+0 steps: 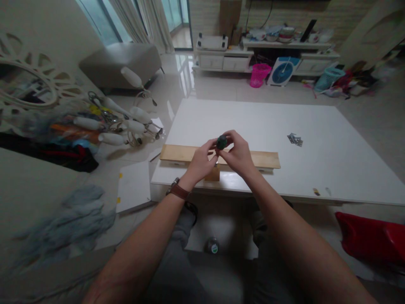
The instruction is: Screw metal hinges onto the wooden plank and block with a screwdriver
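Observation:
Both hands meet over a long light wooden board [264, 159] lying across the near part of the white table. My right hand [238, 154] is closed around a screwdriver [222, 142] with a dark green and black handle, held upright with its end towards me. My left hand [203, 161] is closed at the screwdriver's other side, its fingertips by the handle and shaft. The tip is hidden behind the fingers. Just below the hands, a small brown wooden piece [212, 174] sticks out from the board towards me.
On the white table [316, 169], several metal brackets [295, 139] lie to the right, with a small dark and yellow item [316, 191] near the front edge. A red plastic seat [373, 238] stands at lower right. Lamp arms [126, 122] and a white panel [134, 185] are at left.

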A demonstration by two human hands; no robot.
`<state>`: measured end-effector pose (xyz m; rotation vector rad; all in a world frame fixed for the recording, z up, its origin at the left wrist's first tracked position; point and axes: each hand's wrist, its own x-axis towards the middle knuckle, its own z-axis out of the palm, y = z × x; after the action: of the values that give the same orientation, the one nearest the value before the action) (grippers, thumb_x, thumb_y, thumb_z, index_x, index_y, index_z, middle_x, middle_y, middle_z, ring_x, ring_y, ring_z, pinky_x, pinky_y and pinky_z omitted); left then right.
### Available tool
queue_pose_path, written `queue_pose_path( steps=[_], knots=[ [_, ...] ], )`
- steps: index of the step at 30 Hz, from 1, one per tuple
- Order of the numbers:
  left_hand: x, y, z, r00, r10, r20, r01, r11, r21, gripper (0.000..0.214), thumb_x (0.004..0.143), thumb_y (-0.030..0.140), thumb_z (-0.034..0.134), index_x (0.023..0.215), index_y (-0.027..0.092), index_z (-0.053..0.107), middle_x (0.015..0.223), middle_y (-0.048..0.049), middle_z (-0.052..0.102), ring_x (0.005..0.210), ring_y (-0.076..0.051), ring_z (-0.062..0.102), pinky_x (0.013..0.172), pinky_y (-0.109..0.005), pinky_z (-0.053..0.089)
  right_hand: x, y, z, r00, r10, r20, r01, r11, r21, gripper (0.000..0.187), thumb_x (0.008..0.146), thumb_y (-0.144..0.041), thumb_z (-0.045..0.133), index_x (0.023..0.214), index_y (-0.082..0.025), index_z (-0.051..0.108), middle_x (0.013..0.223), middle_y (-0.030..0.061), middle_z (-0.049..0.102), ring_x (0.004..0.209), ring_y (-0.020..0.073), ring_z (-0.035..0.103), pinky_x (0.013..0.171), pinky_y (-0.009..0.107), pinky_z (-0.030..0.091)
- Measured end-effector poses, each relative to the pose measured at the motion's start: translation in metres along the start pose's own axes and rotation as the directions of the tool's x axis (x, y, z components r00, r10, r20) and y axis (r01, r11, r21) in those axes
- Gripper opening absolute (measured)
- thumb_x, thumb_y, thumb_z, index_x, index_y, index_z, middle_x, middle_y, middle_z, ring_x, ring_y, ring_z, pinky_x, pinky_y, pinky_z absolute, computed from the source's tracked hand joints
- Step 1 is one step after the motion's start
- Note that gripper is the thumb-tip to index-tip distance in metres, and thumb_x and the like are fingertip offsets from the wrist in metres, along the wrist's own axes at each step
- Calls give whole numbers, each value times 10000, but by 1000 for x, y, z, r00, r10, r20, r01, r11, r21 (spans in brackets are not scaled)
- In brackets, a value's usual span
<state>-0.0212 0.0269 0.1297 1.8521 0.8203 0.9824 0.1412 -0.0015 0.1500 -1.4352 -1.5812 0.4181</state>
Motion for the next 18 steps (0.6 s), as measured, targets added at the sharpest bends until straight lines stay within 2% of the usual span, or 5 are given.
queue_pose_path(
  steps=[4, 8, 11, 15, 18],
  knots=[
    [0, -6, 2, 996, 78, -39, -80, 995, -59, 639, 862, 64, 664, 1465, 252, 569, 1446, -116, 678, 1306, -228, 673, 1121, -422, 568, -4, -2, -1, 1000, 4, -3, -4, 999, 44, 333, 766, -160, 737, 1035, -246, 561, 978, 15, 702, 863, 180, 649, 745, 320, 526],
    [3, -9, 6, 983, 179, -44, -182, 981, -70, 519, 892, 56, 647, 1378, 239, 630, 1366, -99, 727, 1233, -218, 714, 1084, -421, 598, -6, -3, -2, 998, 38, -40, -34, 995, 91, 362, 768, -242, 795, 1055, -250, 574, 986, 11, 703, 842, 176, 648, 720, 321, 538],
    [9, -8, 10, 969, 241, -58, -243, 970, -26, 480, 911, 62, 652, 1356, 241, 644, 1352, -91, 736, 1224, -222, 720, 1080, -427, 607, -6, -4, -2, 991, 48, -122, -36, 995, 98, 370, 784, -308, 819, 1064, -255, 583, 949, 1, 681, 837, 179, 658, 722, 333, 544],
    [14, -6, 12, 962, 270, -50, -269, 963, 26, 463, 933, 86, 647, 1369, 243, 644, 1347, -92, 739, 1212, -225, 726, 1066, -427, 620, -5, -6, -4, 979, 64, -194, -52, 996, 69, 360, 795, -317, 820, 1059, -267, 581, 837, -31, 679, 806, 186, 685, 744, 352, 546],
    [16, -3, 13, 959, 276, -57, -274, 961, 40, 507, 918, 70, 648, 1395, 241, 635, 1353, -91, 735, 1218, -222, 721, 1066, -410, 619, -5, -6, -4, 975, 71, -210, -58, 996, 69, 376, 785, -309, 832, 1064, -262, 584, 838, -30, 710, 803, 188, 707, 759, 358, 551]
  ],
)
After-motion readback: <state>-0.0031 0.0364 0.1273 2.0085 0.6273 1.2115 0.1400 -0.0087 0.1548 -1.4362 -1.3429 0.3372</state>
